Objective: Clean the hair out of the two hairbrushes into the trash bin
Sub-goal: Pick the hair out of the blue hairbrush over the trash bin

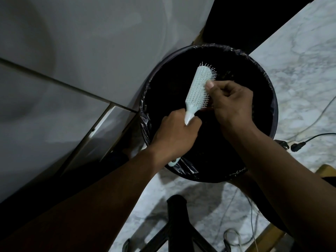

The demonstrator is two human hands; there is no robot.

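A pale mint hairbrush [197, 88] is held over the round black trash bin [271, 99], bristles facing right. My left hand [174, 135] is wrapped around its handle, whose looped end sticks out below the palm. My right hand [231, 100] is at the bristles, thumb on the pad and fingers curled against the brush's right side. I cannot tell whether any hair is between those fingers. The bin is lined with a black plastic bag and its inside is dark. Only one brush is in view.
A grey cabinet or appliance wall [72, 51] stands left of the bin. The floor is white marble [300, 60]. Cables and a black plug [298, 146] lie on the right. A black chair base [178, 224] is below, with wooden furniture [327, 171] at the right edge.
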